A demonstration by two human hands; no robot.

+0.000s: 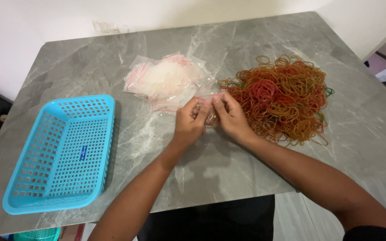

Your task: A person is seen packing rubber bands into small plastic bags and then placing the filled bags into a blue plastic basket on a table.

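Note:
My left hand (189, 121) and my right hand (231, 117) meet at the middle of the table, both pinching a small clear zip bag (208, 112) with rubber bands inside. The bag's red-striped top edge sits under my fingertips. To the right of my right hand lies a big heap of rubber bands (282, 98), mostly orange, red and yellow. Just beyond my hands lies a loose pile of clear zip bags (168, 80) with red stripes.
A light blue plastic basket (61, 154) with a perforated bottom stands at the left, holding nothing. Everything rests on a grey marble-patterned table (246, 169); its near edge runs below my forearms. A white wall lies behind the table.

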